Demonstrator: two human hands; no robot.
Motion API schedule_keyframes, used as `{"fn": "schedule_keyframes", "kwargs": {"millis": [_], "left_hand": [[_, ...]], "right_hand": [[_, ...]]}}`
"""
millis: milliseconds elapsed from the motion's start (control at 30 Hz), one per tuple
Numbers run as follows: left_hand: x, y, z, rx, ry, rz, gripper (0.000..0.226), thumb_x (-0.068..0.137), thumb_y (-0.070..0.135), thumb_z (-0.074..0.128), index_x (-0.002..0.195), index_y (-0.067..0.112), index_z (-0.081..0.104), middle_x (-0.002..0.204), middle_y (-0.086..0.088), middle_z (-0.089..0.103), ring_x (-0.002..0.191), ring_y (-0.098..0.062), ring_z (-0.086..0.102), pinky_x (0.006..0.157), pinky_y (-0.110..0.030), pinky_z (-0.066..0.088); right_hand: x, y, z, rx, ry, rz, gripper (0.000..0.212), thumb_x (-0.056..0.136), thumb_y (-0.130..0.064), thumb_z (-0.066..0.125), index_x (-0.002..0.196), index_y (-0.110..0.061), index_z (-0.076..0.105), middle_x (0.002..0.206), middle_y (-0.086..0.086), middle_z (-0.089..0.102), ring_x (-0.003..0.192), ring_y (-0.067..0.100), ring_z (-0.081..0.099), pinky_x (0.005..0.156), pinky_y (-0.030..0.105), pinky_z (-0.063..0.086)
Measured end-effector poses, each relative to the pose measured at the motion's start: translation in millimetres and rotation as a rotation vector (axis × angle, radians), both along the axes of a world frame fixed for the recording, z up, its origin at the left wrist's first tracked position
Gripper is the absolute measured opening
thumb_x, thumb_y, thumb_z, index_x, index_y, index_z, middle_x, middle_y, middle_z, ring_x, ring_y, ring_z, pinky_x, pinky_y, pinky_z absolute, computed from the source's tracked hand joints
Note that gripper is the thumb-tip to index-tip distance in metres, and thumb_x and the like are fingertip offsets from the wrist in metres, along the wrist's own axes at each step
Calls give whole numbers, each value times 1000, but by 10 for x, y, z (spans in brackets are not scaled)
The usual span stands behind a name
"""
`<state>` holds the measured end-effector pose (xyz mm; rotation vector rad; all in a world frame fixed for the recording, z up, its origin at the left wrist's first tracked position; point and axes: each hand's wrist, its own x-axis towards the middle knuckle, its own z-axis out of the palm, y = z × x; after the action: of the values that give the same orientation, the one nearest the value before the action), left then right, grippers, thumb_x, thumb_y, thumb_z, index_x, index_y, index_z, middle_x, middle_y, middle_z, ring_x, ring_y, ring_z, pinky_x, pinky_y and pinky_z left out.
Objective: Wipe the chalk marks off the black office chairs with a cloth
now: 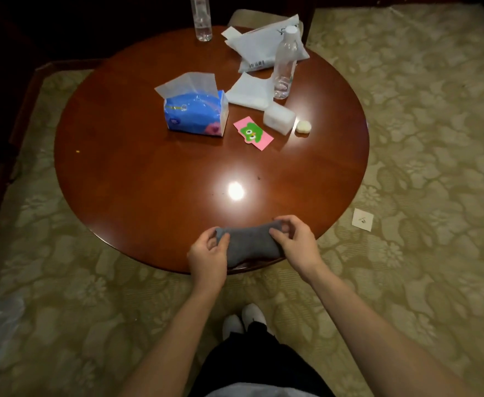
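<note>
Folded grey soft cloth [248, 242] at 6 o'clock on round polished wooden table [120, 156], pinched at both ends: left hand [208, 257], right hand [294, 243]. Light, floppy, probably best bunched mid-fold. No chairs visible.

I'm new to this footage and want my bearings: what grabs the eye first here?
Both hands, left hand and right hand, grip a folded grey cloth at the near edge of the round wooden table. Farther back sit a blue tissue pack and a clear bottle.
</note>
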<state>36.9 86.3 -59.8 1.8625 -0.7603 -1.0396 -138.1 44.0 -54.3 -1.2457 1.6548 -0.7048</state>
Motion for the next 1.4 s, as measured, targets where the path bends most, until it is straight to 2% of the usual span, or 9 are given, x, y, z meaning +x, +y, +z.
{"fn": "schedule_keyframes", "kwargs": {"millis": [133, 200, 300, 400, 533, 667, 867, 1167, 1400], "left_hand": [[4, 9, -129, -91, -159, -33, 40, 98, 14, 64, 136, 7, 58, 111, 0, 68, 106, -13, 66, 90, -26, 54], [-25, -3, -200, -109, -217, -58, 38, 99, 16, 60, 137, 12, 57, 113, -1, 68, 107, -18, 65, 92, -32, 54], [-145, -1, -301, -127, -388, -168, 36, 101, 9, 53, 137, 6, 55, 125, -12, 60, 115, -27, 57, 93, -22, 39], [-330, -18, -339, -47, -506, -271, 43, 102, 8, 47, 145, 7, 44, 134, -13, 48, 119, -28, 48, 97, -34, 40], [-325, -6, -325, 8, -743, -273, 52, 94, 8, 57, 144, 13, 46, 150, -11, 42, 131, -30, 42, 102, -44, 43], [-225, 35, -311, -289, -991, -513, 39, 83, 14, 65, 122, 13, 65, 133, -9, 59, 124, -31, 51, 97, -48, 45], [-159, 69, -442, -230, -1036, -657, 48, 79, 14, 76, 126, 13, 65, 128, -8, 63, 120, -29, 54, 90, -43, 49], [-81, 112, -414, -149, -957, -507, 40, 88, 22, 69, 127, 13, 68, 135, -6, 62, 125, -28, 53, 94, -44, 48], [-83, -156, -121, 61, -824, -465, 31, 97, 35, 55, 124, 22, 65, 124, 2, 60, 116, -21, 51, 95, -36, 40]], "right_hand": [[66, -17, -33, -60, 93, 30, 26, 91, -9, 69, 116, -14, 64, 97, -4, 67, 93, 9, 63, 75, 12, 48], [92, -8, -74, -94, 158, 34, 26, 93, -9, 67, 118, -11, 63, 101, -1, 67, 97, 15, 62, 79, 18, 48], [112, 5, -140, -186, 332, 138, 29, 94, -11, 63, 123, -8, 60, 113, 9, 65, 105, 24, 60, 92, 35, 49], [144, 43, -214, -196, 484, 234, 32, 98, -13, 56, 129, -7, 55, 120, 14, 55, 108, 34, 56, 91, 45, 48], [101, 76, -208, -237, 629, 327, 38, 97, -18, 57, 133, -8, 51, 121, 13, 52, 110, 32, 53, 86, 45, 51], [19, 12, -83, -451, 789, 346, 36, 86, -18, 69, 118, -6, 59, 108, 15, 56, 95, 31, 55, 75, 42, 52], [-45, -9, -147, -375, 789, 656, 28, 93, -25, 62, 114, -9, 54, 111, 13, 52, 95, 32, 57, 75, 42, 52], [-70, 4, -173, -316, 817, 686, 37, 97, -27, 57, 129, -10, 51, 120, 13, 50, 101, 33, 56, 80, 40, 49], [21, -212, 82, -159, 736, 643, 28, 99, -33, 51, 117, -13, 56, 115, 11, 56, 106, 33, 58, 86, 41, 48]]}}
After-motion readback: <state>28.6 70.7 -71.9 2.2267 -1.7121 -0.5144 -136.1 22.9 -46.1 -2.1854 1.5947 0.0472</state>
